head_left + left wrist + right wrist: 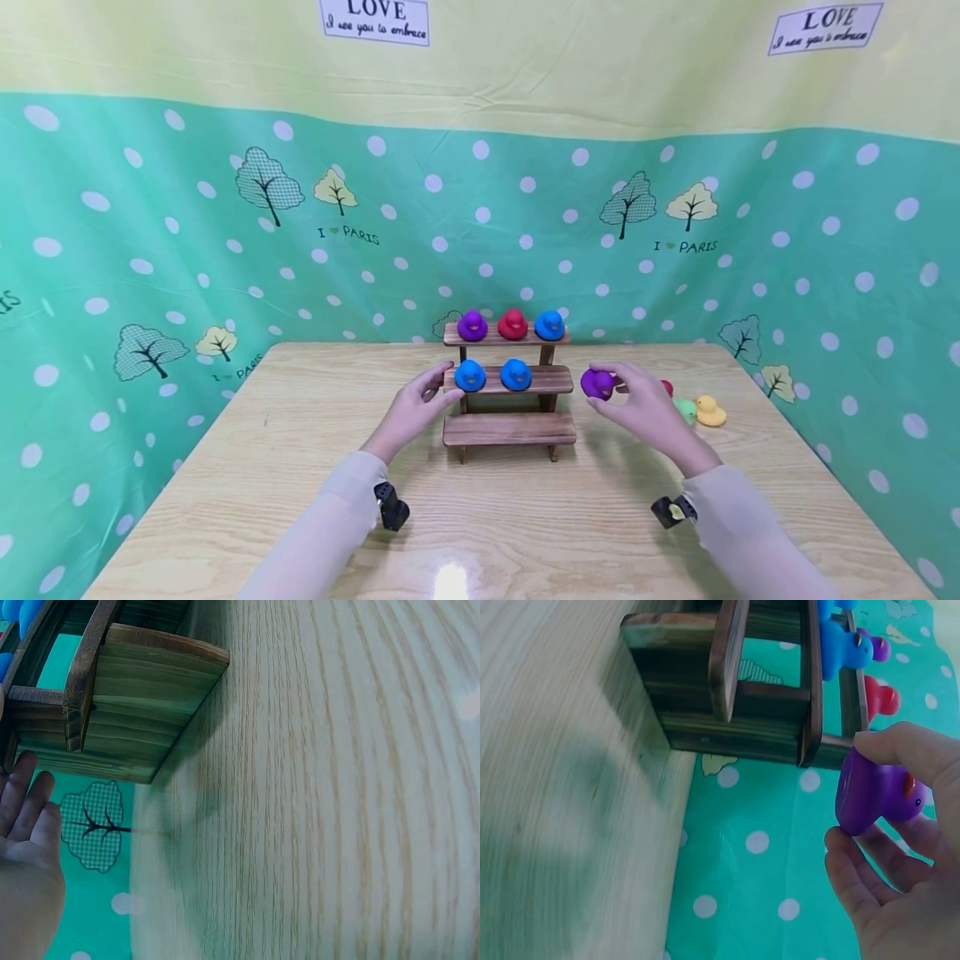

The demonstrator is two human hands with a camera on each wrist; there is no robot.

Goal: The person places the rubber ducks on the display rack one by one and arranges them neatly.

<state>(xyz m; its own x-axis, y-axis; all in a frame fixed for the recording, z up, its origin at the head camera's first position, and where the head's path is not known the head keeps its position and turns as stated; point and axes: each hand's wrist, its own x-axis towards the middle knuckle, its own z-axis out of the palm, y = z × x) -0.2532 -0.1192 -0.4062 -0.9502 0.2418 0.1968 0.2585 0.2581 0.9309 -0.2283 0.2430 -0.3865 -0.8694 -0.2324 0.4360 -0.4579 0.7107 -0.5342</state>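
Note:
A purple rubber duck [597,384] is pinched between the thumb and fingers of my right hand [637,404], held off the right end of the middle step of a wooden stand [510,429]. In the right wrist view the duck [866,791] is tilted on its side, its flat base toward the stand. My left hand [416,408] is at the left end of the middle step, fingers relaxed and no duck in its grasp. Two blue ducks [470,376] sit on that step, left and centre. The top step carries a purple duck [472,326], a red duck [513,325] and a blue duck [550,326].
Behind the right hand on the wooden table [300,500] are a yellow duck [709,412], a green duck [686,410] and a partly hidden red one [667,387]. A dotted green curtain [405,275] hangs behind the table and along its sides.

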